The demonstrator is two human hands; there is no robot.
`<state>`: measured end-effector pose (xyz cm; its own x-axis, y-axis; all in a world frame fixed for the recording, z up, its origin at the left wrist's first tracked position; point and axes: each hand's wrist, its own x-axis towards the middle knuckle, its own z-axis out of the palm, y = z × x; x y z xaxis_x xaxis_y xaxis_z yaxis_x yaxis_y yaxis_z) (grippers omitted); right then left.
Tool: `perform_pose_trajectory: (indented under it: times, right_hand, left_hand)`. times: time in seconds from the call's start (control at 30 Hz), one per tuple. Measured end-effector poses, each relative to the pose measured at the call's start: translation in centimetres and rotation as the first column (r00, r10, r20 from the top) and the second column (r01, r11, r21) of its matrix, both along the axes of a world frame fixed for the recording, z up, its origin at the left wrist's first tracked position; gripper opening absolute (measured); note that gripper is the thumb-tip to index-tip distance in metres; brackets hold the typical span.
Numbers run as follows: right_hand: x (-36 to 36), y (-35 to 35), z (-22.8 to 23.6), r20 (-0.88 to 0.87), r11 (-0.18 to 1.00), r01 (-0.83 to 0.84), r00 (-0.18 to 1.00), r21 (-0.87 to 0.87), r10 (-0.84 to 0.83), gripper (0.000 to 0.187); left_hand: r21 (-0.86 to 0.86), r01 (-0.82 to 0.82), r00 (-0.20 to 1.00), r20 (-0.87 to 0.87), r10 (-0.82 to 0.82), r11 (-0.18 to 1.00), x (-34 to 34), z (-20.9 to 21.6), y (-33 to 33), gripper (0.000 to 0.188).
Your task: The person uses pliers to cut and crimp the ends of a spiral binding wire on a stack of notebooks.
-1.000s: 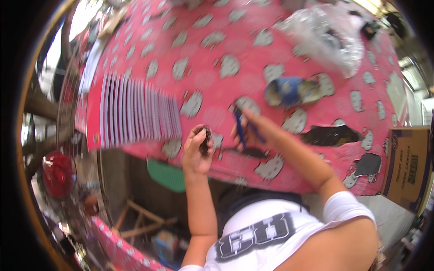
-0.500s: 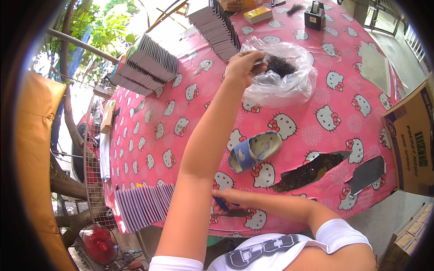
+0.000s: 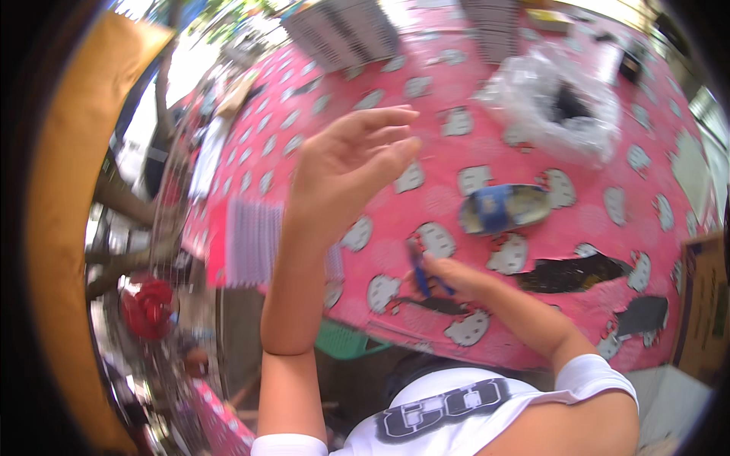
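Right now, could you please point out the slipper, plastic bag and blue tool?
Slipper [image 3: 496,209], head view, blue strap.
Plastic bag [image 3: 585,141], head view, near side.
Blue tool [image 3: 421,280], head view, one handle.

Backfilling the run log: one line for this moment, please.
left hand: raised, grip contents unclear | right hand: grip on blue-handled plier-like tool | on pink cat-print tablecloth: blue-strapped slipper, clear plastic bag
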<state>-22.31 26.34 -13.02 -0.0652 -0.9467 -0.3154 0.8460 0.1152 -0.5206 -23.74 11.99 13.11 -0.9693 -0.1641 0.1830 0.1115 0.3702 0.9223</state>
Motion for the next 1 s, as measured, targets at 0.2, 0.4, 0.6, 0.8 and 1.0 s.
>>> perform_pose_trajectory:
  times: [0.2, 0.4, 0.6, 0.8, 1.0]
  right_hand:
    - [1.7, -4.4, 6.8, -0.589, 0.974, -0.218, 0.781, 0.055, 0.208, 0.04]
    - [2.5, -11.9, 16.4, -0.896, 0.888, -0.122, 0.045, -0.444, -0.442, 0.038]
    - [1.9, -14.0, 18.2, -0.695, 0.779, -0.178, -0.364, -0.602, -0.62, 0.045]
    - [1.9, -15.5, 18.1, -0.789, 0.802, -0.228, -0.169, -0.552, -0.591, 0.038]
    - [-1.2, -17.8, 17.2, -0.365, 0.757, -0.647, 0.728, -0.089, 0.58, 0.036]
  left_hand:
    - [-0.614, -0.431, 0.893, -0.181, 0.413, 0.662, 12.2, 6.4, -13.1, 0.048]
    - [-0.877, -0.233, 0.872, 0.002, 0.489, 0.42, 14.7, 1.1, -15.8, 0.05]
    - [-0.802, -0.252, 0.938, -0.064, 0.34, 0.542, 15.0, -0.9, -18.1, 0.046]
    - [-0.806, -0.22, 0.939, -0.021, 0.344, 0.55, 15.1, -0.8, -18.2, 0.045]
    - [-0.846, -0.19, 0.935, 0.0, 0.355, 0.499, 14.9, 0.2, -17.0, 0.057]
